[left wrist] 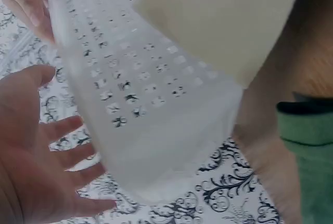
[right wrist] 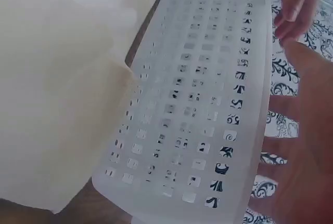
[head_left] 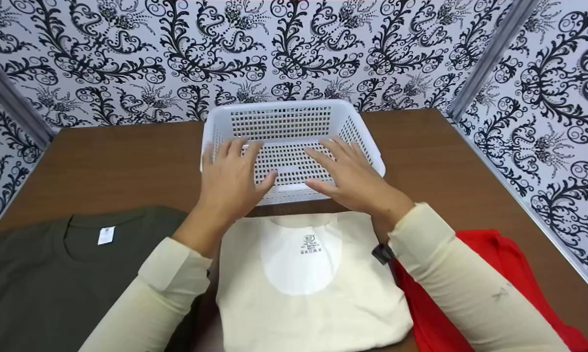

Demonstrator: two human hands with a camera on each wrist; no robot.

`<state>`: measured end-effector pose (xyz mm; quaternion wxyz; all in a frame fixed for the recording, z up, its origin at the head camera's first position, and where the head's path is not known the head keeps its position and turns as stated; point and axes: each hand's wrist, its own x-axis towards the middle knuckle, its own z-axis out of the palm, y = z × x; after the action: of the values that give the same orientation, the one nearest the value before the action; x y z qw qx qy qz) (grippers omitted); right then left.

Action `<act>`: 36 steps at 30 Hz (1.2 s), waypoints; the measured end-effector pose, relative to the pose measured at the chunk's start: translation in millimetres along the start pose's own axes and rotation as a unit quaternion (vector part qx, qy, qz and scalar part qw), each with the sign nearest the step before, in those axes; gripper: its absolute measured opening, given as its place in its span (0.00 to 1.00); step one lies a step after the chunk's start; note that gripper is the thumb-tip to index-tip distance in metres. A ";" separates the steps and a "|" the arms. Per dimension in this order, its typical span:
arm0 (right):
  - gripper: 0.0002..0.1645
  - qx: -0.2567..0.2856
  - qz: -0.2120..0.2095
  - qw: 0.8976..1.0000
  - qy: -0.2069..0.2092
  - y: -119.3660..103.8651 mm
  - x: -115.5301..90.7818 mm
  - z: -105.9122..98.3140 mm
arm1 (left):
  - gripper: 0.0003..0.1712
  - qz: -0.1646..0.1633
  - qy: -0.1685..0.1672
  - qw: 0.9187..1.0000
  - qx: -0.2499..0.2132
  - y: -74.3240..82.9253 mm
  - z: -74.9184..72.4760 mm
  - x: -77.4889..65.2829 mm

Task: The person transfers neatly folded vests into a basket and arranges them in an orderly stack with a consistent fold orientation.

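Right, basket [head_left: 294, 194]: white plastic, rectangular, square perforations on floor and walls, rounded rim. Sits at the back of the brown table [head_left: 127, 164], near the patterned wall [head_left: 294, 44]. Left hand [head_left: 231, 180] and right hand [head_left: 351, 180] are over its near half, fingers spread apart; can't tell if either touches the rim. Beige shirt [head_left: 308, 293] just in front: squarish, neckline toward basket, white inner back with dark print. Green shirt [head_left: 54, 293] on the left, red cloth [head_left: 511, 269] on the right.
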<state>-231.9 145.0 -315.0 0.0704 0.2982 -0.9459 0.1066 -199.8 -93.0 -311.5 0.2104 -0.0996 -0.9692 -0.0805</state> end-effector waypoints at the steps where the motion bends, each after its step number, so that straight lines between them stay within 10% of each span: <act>1: 0.37 0.004 -0.018 0.999 0.027 -0.6 -3.1 -0.8 | 0.32 0.015 0.028 0.999 -0.006 2.8 -2.9 -1.6; 7: 0.13 0.026 -0.152 0.978 0.139 -7.0 -34.8 -5.3 | 0.13 0.140 0.122 0.982 -0.017 19.7 -18.6 -22.6; 13: 0.15 0.013 -0.185 0.981 0.062 0.1 -66.5 7.3 | 0.14 0.197 0.014 0.980 -0.011 21.6 -11.9 -48.3; 21: 0.36 0.047 -0.044 0.995 -0.075 23.5 -84.9 29.5 | 0.35 0.133 -0.202 0.970 0.003 10.9 10.8 -68.8; 36: 0.52 0.051 0.021 0.995 -0.080 32.6 -88.8 46.3 | 0.51 0.028 -0.270 0.963 0.001 6.5 20.2 -67.0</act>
<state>-181.9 208.5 -382.4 -0.0227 0.2889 -0.9480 0.1318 -146.5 -93.4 -357.3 -0.0565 -0.1449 -0.9869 -0.0435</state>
